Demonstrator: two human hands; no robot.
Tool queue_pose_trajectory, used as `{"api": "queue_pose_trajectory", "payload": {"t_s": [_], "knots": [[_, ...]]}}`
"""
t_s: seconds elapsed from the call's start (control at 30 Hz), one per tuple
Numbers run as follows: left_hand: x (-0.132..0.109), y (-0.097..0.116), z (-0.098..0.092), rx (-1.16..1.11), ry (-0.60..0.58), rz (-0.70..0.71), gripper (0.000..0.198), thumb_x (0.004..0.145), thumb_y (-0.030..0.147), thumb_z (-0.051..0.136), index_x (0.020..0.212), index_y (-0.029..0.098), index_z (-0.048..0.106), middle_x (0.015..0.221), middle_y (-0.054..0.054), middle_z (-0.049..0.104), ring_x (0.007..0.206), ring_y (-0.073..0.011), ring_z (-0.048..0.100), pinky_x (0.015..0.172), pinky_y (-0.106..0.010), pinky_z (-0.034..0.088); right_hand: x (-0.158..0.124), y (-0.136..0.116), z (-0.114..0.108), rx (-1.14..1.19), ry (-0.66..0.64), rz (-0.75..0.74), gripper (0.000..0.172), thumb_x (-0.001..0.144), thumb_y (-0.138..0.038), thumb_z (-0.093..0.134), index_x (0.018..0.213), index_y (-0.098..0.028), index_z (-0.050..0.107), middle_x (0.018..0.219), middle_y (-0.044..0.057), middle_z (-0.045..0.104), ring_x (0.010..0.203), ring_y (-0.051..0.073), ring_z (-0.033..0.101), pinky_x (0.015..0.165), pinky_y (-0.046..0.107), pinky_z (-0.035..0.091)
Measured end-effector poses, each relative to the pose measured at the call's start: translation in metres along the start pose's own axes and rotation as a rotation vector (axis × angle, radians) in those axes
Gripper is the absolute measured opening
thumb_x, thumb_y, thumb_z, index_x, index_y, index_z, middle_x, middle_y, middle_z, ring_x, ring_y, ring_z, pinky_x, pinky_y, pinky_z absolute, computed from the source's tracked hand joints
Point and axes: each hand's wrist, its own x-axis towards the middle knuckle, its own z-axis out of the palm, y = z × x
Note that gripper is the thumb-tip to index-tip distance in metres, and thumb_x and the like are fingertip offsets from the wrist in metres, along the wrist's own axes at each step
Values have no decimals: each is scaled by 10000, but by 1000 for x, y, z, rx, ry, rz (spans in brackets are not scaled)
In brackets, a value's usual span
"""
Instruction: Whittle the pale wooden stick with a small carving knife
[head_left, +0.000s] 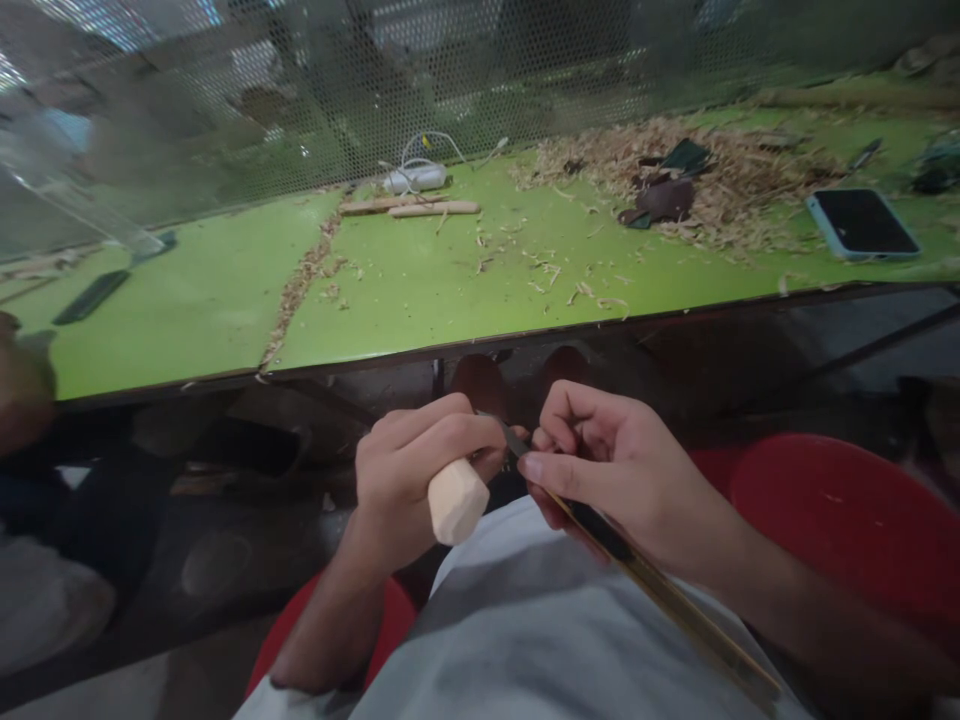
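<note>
My left hand is wrapped round a pale wooden piece, whose cut, faceted end faces me; the rest of the wood is hidden by the fingers. Its curled fingers are close to the tip of a dark narrow blade. My right hand pinches this long-handled knife between thumb and fingers near the blade. The knife's handle, dark and brass-coloured, runs back under my right forearm towards the lower right. Both hands are above my lap, in front of the bench edge.
A green bench carries wood shavings, a phone, wooden sticks and a white power strip. Behind it stands a perforated screen. A red stool is at the right, another person's hand at the left.
</note>
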Motion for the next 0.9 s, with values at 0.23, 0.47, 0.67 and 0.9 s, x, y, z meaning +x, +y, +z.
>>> {"api": "queue_pose_trajectory", "payload": {"t_s": [0.23,0.47,0.67,0.9], "knots": [[-2,-1,1,-33,14,-11,145,783,63,684,740,181,612,624,44,543,535,-58,501,503,-213,367,0,1,0,14,-8,4,340,777,-207,708,719,-219,374,517,-77,563,336,48,407,298,136,357],[-2,-1,1,-24,26,-3,143,777,58,695,746,175,620,639,38,566,556,-59,526,516,-209,382,0,1,0,9,-4,5,346,778,-215,712,715,-219,372,514,-73,562,338,50,404,296,138,354],[-3,-2,0,-18,21,-1,139,784,61,690,754,179,622,644,36,574,564,-63,539,519,-217,383,0,0,0,14,-4,10,348,777,-209,714,716,-219,372,511,-78,563,336,46,394,293,136,354],[-3,-1,1,-36,5,-6,123,799,76,682,766,180,625,647,34,566,555,-62,529,518,-220,379,0,0,1,17,-2,9,345,779,-214,713,712,-218,374,506,-76,556,335,45,392,294,132,340]]}}
